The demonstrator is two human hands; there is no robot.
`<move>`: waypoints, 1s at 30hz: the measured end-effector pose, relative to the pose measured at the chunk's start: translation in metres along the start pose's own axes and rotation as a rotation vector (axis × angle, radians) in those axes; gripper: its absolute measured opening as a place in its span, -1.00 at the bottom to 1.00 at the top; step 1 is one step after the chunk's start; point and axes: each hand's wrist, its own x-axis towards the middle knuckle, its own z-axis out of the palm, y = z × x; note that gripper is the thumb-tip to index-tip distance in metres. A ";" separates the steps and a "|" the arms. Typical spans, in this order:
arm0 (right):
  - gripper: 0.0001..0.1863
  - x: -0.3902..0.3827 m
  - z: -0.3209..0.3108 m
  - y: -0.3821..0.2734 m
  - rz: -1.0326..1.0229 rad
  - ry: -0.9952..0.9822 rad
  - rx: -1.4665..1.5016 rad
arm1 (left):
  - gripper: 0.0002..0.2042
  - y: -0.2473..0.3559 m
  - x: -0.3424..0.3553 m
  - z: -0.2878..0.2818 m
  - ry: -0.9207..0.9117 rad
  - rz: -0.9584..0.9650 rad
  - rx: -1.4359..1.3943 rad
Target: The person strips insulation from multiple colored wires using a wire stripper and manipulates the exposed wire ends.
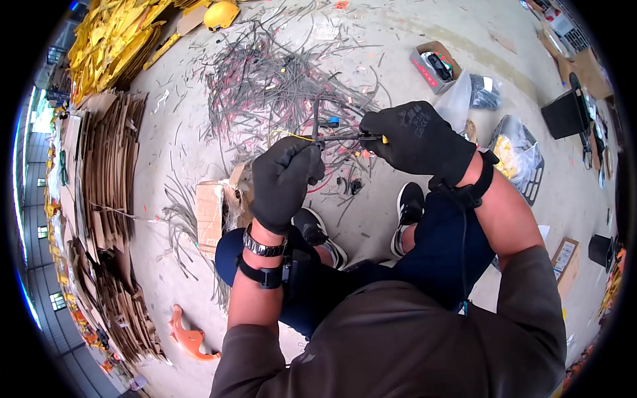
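A: Cable [316, 118] is gripped in the left hand [284, 180], which is clenched into a fist around it; the grey length rises out of the top of the glove and a thin yellow strand [292, 136] trails off to the left.

B: And the right hand [419, 140]?

A: It is closed around a slim tool with a yellow-tipped handle [361, 138], the dark shaft being pointed leftward at the cable end.

B: How might the step be done well?

A: The cable would best be held steady close to the point where the tool meets it, so that little free length is left to bend. The tool should be kept in line with the strand, and force applied away from the gloved fingers [312, 162]. That is a judgement only; the exact contact is too small to be made out.

B: Where does the cable lie relative to the hands?

A: It is held between them, above the knees, with the tool tip touching or just beside it at the top of the left fist. A heap of grey cable offcuts [279, 79] is spread over the concrete floor [398, 40] beyond, and an opened cardboard box [211, 213] stands near the left wrist.
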 end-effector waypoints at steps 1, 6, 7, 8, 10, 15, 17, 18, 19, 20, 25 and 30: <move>-0.78 0.000 0.000 0.000 0.019 -0.033 0.070 | -0.87 0.002 -0.001 0.002 0.010 0.004 -0.027; -0.72 0.002 0.000 0.002 0.059 -0.162 0.403 | -0.84 0.003 -0.002 0.002 -0.001 0.073 -0.083; -0.71 0.003 -0.001 0.001 0.119 -0.229 0.514 | -0.84 0.002 -0.002 0.002 -0.002 0.083 -0.084; -0.70 0.004 -0.002 0.001 0.180 -0.296 0.624 | -0.84 0.000 -0.002 0.002 -0.005 0.091 -0.087; -0.65 0.006 -0.003 0.000 0.257 -0.398 0.788 | -0.85 -0.001 -0.002 0.003 -0.005 0.104 -0.102; -0.55 0.002 0.007 -0.004 0.274 -0.483 1.072 | -0.84 -0.005 -0.001 0.002 -0.015 0.142 -0.110; -0.57 0.002 0.012 -0.004 0.287 -0.584 1.269 | -0.84 -0.001 -0.001 0.000 -0.006 0.192 0.070; -0.60 0.002 0.015 -0.005 0.291 -0.625 1.333 | -0.83 0.001 -0.001 -0.001 -0.006 0.233 0.126; -0.63 0.001 0.015 -0.006 0.296 -0.666 1.396 | -0.83 0.002 -0.002 -0.001 -0.005 0.273 0.182; -0.61 0.003 0.013 -0.010 0.321 -0.716 1.451 | -0.82 0.001 -0.002 -0.002 -0.003 0.328 0.203; -0.58 0.007 0.016 -0.022 0.341 -0.730 1.538 | -0.81 -0.013 0.001 -0.018 0.030 0.400 0.448; -0.61 0.013 0.021 -0.018 0.338 -0.482 1.115 | -0.75 -0.008 0.007 -0.005 0.092 0.005 -0.228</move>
